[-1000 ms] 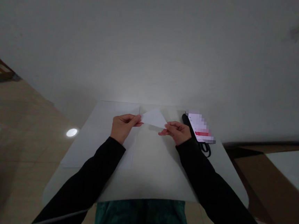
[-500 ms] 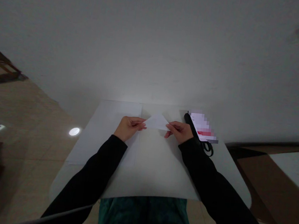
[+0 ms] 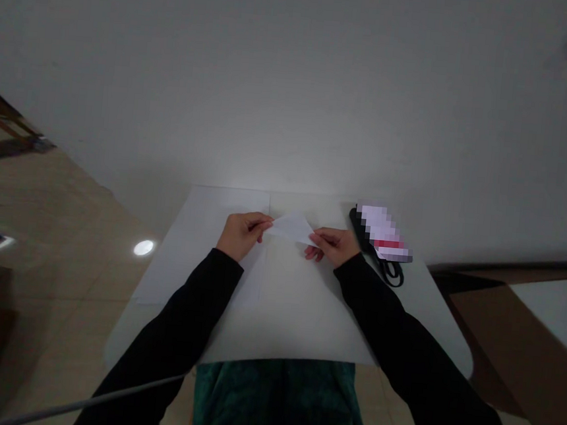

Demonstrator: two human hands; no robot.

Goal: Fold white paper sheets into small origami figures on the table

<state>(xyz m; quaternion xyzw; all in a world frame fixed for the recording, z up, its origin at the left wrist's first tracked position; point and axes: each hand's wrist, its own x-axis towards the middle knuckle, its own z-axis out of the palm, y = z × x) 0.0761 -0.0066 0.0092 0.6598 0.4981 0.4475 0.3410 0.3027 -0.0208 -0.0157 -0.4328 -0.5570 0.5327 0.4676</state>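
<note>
A small white piece of folded paper (image 3: pixel 292 228), roughly triangular, is stretched between my hands over the middle of the table. My left hand (image 3: pixel 243 232) pinches its left corner between thumb and fingers. At the lower right corner, my right hand (image 3: pixel 333 243) grips the paper, thumb on top and some fingers curled beneath. The paper is tilted, its left end farther from me than its right. Under my left hand and forearm lie large white paper sheets (image 3: pixel 202 232), partly hidden by my sleeve.
A phone (image 3: pixel 384 231) with a lit, blurred screen rests on a black object (image 3: pixel 360 231) with a looped strap at the table's right. The white table (image 3: pixel 298 326) stands against a pale wall (image 3: pixel 294 94). A cardboard box (image 3: pixel 514 352) is on the right, and a cable (image 3: pixel 113 394) crosses lower left.
The folded paper has tilted, its left corner rising and its right side dropping slightly. Both hands still hold it and have come a little closer together. The view has shifted slightly.
</note>
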